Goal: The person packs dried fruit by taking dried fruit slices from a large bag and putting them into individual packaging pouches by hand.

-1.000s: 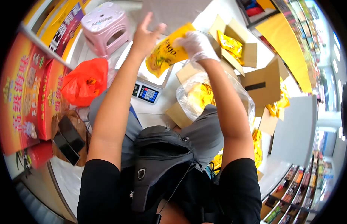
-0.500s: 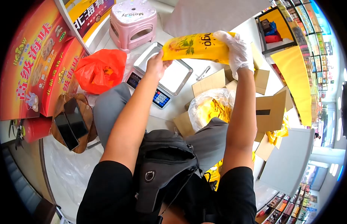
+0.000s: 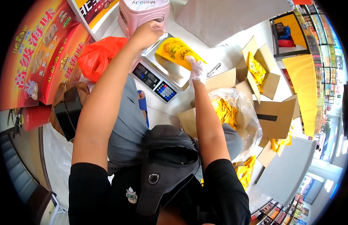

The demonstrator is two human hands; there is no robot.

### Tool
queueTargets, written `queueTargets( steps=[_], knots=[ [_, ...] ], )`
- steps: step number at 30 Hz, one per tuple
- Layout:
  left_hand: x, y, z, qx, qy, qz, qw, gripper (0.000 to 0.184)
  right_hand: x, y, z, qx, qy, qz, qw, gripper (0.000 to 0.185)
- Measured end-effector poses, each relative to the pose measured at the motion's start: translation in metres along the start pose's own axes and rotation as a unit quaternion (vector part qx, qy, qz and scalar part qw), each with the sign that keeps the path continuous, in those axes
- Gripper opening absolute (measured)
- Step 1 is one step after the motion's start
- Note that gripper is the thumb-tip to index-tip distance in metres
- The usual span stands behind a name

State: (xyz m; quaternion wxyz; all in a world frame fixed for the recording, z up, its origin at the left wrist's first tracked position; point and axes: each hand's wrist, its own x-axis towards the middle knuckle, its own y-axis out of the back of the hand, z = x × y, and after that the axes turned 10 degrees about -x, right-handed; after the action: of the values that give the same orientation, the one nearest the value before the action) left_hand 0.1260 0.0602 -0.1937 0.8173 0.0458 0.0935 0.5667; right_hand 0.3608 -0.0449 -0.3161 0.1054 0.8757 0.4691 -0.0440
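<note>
A yellow printed food bag (image 3: 176, 53) lies over the steel pan of a digital scale (image 3: 147, 53). My right hand (image 3: 197, 70), in a thin clear glove, is closed on the bag's right end. My bare left hand (image 3: 147, 34) is beyond the pan's far left corner, in front of the pink stool (image 3: 138, 18). Its fingers are curled together, and what they hold, if anything, is hidden. The scale's keypad and display face me. To the right of the pan, a small metal tool (image 3: 213, 70), perhaps scissors, lies on the floor.
A red plastic bag (image 3: 97, 58) stands at left. Close by my right arm, a clear plastic sack (image 3: 249, 123) holds several yellow packets. Open cardboard boxes (image 3: 273, 80) stand at right, one with yellow packets (image 3: 256, 71). Phones (image 3: 69, 112) rest on a brown stool at left.
The yellow bag has come down from above the scale onto its pan. My left hand has let go of it and moved away toward the stool; my right hand moved left with the bag.
</note>
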Motion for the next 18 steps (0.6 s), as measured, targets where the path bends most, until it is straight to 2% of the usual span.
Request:
queueTargets(
  steps=[1,3,4,5,6,7,9,11,12,15,18],
  knots=[
    [0.001,0.001,-0.007,0.001,0.008,-0.002,1.0,0.043,0.002,0.009,0.032,-0.143,-0.068,0.047,0.986,0.032],
    [0.01,0.005,-0.018,0.075,0.016,-0.02,0.997,0.045,-0.034,0.014,0.041,-0.076,-0.126,0.052,0.988,0.033],
    [0.014,0.008,-0.022,0.073,0.004,-0.024,0.997,0.046,-0.044,0.023,0.053,-0.077,-0.133,0.05,0.987,0.033],
    [0.013,0.01,-0.016,0.075,0.009,-0.024,0.997,0.046,-0.05,0.036,0.071,-0.018,-0.19,0.057,0.98,0.033],
    [0.013,0.012,-0.009,0.051,0.031,-0.02,0.998,0.046,-0.051,0.044,0.09,0.041,-0.246,0.064,0.966,0.034],
    [0.012,0.013,-0.003,0.027,0.053,-0.015,0.998,0.046,-0.05,0.05,0.111,0.041,-0.251,0.062,0.965,0.034],
    [0.021,0.014,-0.011,0.023,0.06,-0.014,0.998,0.047,-0.054,0.058,0.141,0.122,-0.315,0.177,0.924,0.032],
    [0.025,0.015,-0.02,0.002,0.037,0.011,0.999,0.05,-0.057,0.06,0.146,0.095,-0.321,0.171,0.927,0.035],
    [0.021,0.011,-0.012,-0.047,0.048,0.035,0.997,0.031,-0.055,0.061,0.143,0.079,-0.323,0.16,0.93,0.034],
    [0.024,0.012,-0.02,-0.062,0.032,0.03,0.997,0.033,-0.054,0.061,0.143,0.052,-0.331,0.138,0.932,0.034],
    [0.027,0.012,-0.024,-0.074,0.037,0.037,0.996,0.034,-0.052,0.06,0.154,0.009,-0.279,0.15,0.948,0.035]
  ],
)
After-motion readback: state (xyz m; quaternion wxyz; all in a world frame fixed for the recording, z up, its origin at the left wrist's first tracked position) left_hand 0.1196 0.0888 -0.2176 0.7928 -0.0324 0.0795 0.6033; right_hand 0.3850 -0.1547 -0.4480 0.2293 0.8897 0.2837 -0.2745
